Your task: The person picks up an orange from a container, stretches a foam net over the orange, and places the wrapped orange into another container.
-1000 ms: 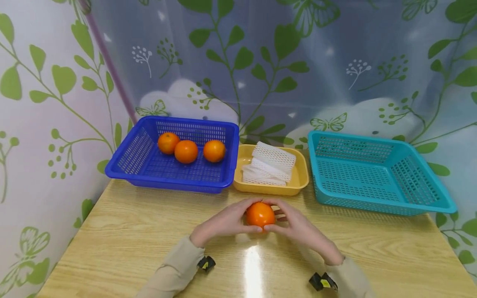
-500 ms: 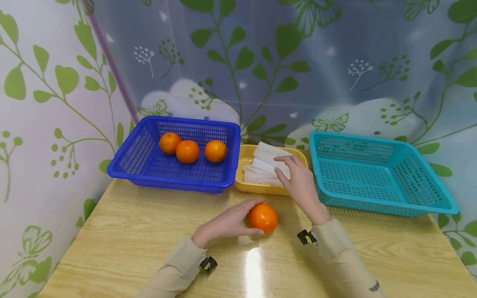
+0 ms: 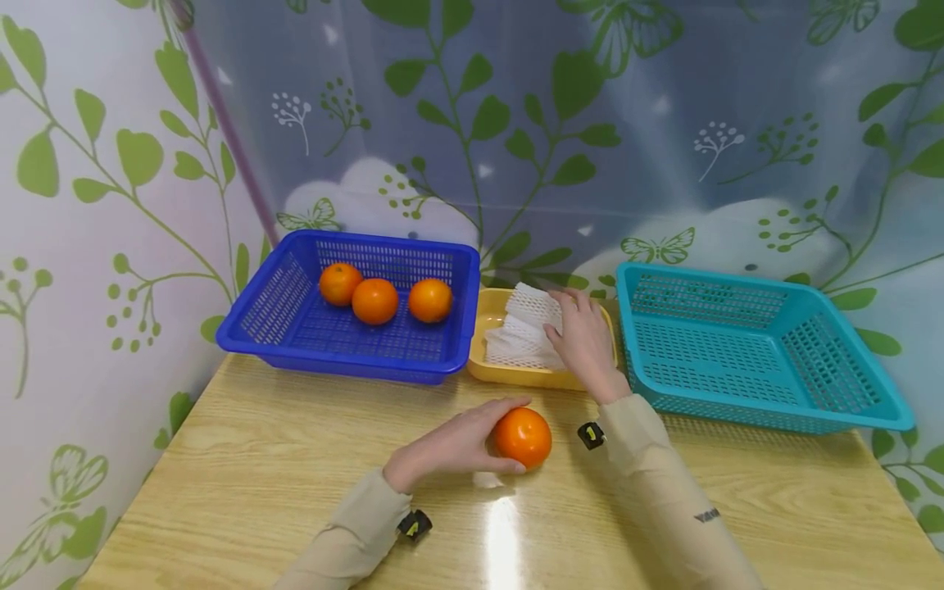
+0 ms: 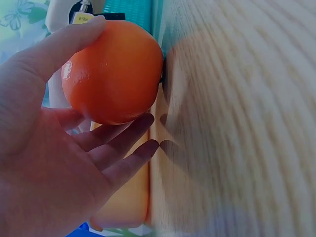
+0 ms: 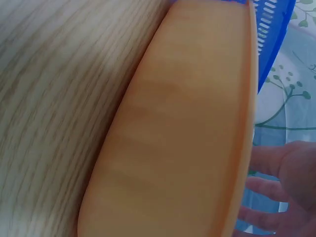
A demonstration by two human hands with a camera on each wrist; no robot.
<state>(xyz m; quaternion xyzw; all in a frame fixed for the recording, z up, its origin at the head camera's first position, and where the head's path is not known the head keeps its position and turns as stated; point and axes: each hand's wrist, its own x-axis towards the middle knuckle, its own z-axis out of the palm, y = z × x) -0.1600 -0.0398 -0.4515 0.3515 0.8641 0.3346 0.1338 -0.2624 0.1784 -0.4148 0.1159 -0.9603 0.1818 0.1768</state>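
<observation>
On the table an orange point(image 3: 523, 437) sits in the curve of my left hand point(image 3: 459, 442). In the left wrist view, the thumb point(image 4: 81, 35) lies along one side of the orange, with fingertips at its opposite side. My right hand point(image 3: 585, 340) reaches over the yellow tray point(image 3: 492, 373), its fingertips right at the white foam net sleeves point(image 3: 522, 332) piled inside. From the right wrist, the tray's wall hides part of that hand, whose visible fingers are spread and hold nothing that shows.
A blue basket point(image 3: 354, 365) with three more oranges point(image 3: 374, 301) stands at the left, close beside the yellow tray. To the tray's right is a teal basket point(image 3: 737, 401). A patterned curtain point(image 3: 442, 188) hangs behind them.
My right hand has left the orange and moved up and forward over the yellow tray, reaching the net sleeves. My left hand has stayed on the orange.
</observation>
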